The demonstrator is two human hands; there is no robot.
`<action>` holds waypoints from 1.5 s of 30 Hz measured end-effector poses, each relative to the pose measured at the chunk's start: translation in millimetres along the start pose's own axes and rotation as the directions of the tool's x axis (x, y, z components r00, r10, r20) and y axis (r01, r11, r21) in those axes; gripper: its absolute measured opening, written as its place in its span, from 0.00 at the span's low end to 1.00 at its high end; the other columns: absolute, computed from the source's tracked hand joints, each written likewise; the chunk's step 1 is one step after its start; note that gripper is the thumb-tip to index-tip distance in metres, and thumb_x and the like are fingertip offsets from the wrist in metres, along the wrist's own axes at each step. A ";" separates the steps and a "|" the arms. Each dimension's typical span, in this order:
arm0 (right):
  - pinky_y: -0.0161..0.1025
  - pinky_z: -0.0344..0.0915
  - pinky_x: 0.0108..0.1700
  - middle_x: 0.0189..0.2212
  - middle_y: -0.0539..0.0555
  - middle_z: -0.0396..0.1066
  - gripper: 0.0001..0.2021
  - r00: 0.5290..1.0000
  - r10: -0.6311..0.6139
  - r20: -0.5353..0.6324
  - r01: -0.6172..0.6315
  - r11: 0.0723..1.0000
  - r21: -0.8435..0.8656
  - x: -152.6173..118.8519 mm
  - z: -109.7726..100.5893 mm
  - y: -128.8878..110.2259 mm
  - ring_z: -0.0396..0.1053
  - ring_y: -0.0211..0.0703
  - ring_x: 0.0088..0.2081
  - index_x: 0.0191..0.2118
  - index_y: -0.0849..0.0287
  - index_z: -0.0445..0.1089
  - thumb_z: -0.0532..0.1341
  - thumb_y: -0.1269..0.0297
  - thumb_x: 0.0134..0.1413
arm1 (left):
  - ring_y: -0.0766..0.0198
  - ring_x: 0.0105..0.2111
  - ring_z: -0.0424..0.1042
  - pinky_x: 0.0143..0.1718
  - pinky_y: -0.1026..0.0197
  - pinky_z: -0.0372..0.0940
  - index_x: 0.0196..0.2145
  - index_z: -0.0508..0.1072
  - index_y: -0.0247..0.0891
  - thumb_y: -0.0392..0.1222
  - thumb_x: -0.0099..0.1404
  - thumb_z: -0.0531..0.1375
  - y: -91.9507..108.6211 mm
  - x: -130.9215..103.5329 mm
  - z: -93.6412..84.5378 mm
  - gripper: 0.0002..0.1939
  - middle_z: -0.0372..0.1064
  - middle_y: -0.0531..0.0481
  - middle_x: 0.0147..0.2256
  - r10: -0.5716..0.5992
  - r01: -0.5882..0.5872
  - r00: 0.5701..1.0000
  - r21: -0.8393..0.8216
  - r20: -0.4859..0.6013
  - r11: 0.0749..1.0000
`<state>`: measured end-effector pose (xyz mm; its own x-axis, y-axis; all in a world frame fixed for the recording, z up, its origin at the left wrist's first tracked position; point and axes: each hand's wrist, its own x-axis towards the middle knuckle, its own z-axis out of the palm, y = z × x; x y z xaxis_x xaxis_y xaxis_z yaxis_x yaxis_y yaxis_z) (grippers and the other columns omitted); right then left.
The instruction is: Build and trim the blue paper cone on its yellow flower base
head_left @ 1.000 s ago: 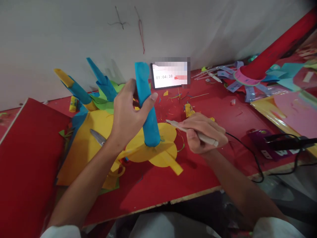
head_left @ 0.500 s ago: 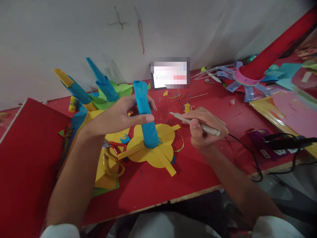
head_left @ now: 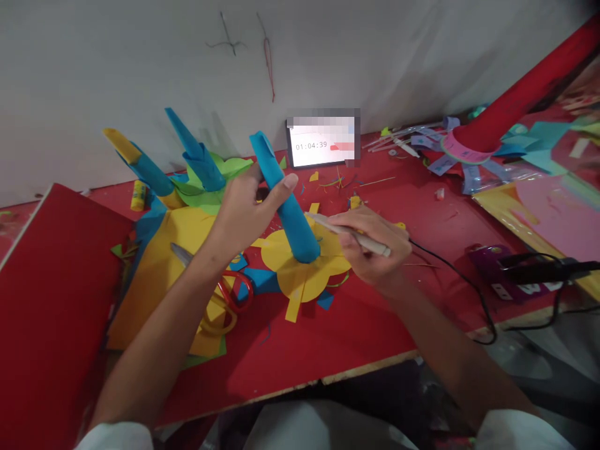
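Note:
A blue paper tube [head_left: 299,228] stands tilted on a yellow flower-shaped paper [head_left: 304,284] with strips sticking outward. My left hand [head_left: 250,203] is closed round the upper part of the tube, thumb on its near side. In my right hand [head_left: 375,240] is a whitish pen-like tool [head_left: 368,241] with a black cord. Its tip is close to the right side of the tube; whether they touch I cannot tell. Scissors [head_left: 239,294] with red and yellow handles lie left of the flower, on yellow paper sheets [head_left: 135,319].
Two paper tube pieces [head_left: 204,167] and a glue stick [head_left: 139,195] are at the back left. A phone [head_left: 312,147] leans on the wall. A red board [head_left: 51,312] lies left; a purple box [head_left: 492,265] and a red cone [head_left: 510,103] are right.
The blue tube and yellow flower have moved right and turned, and the tube leans more. My left hand has shifted up the tube. My right hand has brought the tool left, closer to it.

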<state>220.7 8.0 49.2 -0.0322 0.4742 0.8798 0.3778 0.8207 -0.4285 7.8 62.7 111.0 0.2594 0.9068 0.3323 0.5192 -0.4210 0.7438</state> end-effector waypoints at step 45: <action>0.41 0.78 0.38 0.34 0.50 0.82 0.10 0.992 -0.052 0.117 0.062 0.995 -0.076 1.4 3.1 -3.3 0.80 0.43 0.33 0.43 0.52 0.77 0.61 0.73 0.63 | 0.67 0.20 0.63 0.18 0.61 0.55 0.28 0.62 0.43 0.62 0.70 0.62 7.6 -1.8 0.4 0.24 0.61 0.56 0.19 -0.081 0.081 0.997 -0.025 0.006 0.996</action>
<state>216.6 7.0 51.2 -0.1598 0.4644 0.8711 0.4440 0.8219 -0.3568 11.6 57.8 115.9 0.2211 0.9378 0.2678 0.5182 -0.3456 0.7823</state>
